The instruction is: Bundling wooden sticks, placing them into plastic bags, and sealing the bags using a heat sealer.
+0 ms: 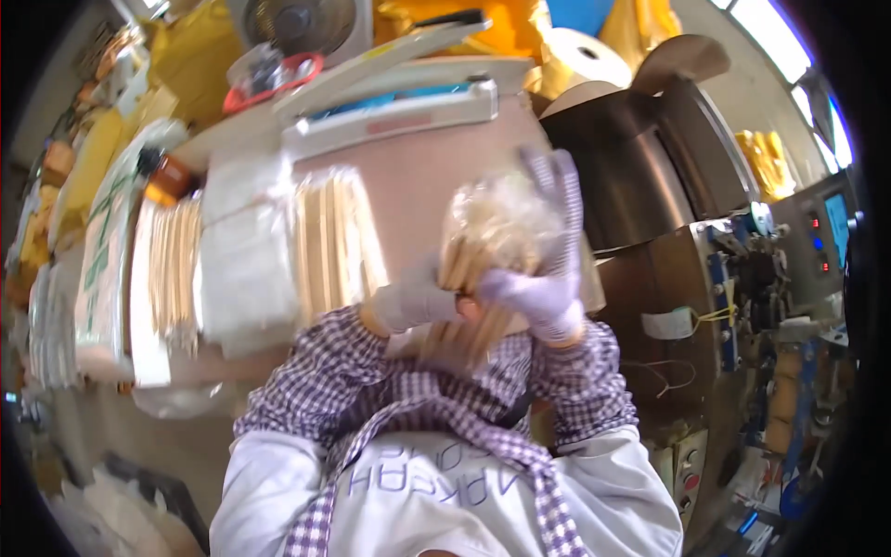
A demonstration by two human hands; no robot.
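Close to my body I have a blurred bundle of thin wooden sticks (pixel 461 265) in a crinkled clear plastic bag (pixel 497 213). Wrapped around its left side is my left hand (pixel 415 304), in a pale glove with a bare fingertip showing. My right hand (pixel 549 278), in a pale purple glove, lies along the bundle's right side. Its fingers stretch up beside the bag while the thumb crosses the front of the sticks. The lower ends of the sticks show below my hands. Left of them, a clear-wrapped pack of sticks (pixel 336 243) lies on the table (pixel 413 200).
Another stick pack (pixel 174 269) and a stack of clear bags (pixel 246 255) lie farther left. A long white tray-like device (pixel 394 121) stands at the back, near a red basket (pixel 274 84) and a brown bottle (pixel 169 178). At right are a dark metal machine (pixel 617 167) and a control panel (pixel 817 232).
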